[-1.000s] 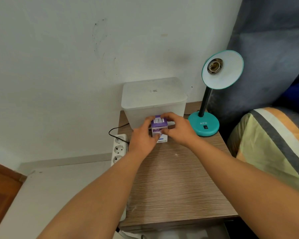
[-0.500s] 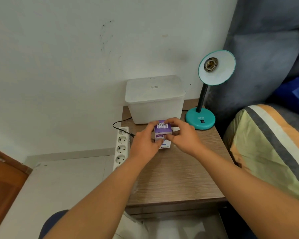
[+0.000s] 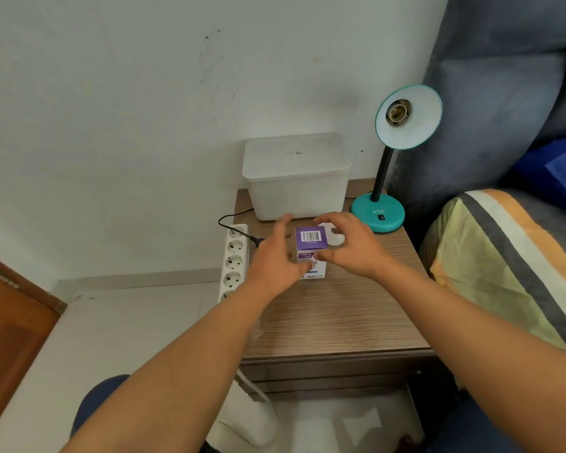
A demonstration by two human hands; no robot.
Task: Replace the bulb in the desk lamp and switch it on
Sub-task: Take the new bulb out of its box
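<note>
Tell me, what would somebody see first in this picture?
Probably the two hands, left and right, spread open around a small purple box standing in the middle of the wooden table. Next comes the teal lamp at the table's back right corner, its shade tipped toward us with an empty socket. A big white tub sits against the wall behind the box.

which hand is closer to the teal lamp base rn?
Right. The right hand is beside the bulb box, just short of the lamp base; the left hand is on the box's far side.
</note>
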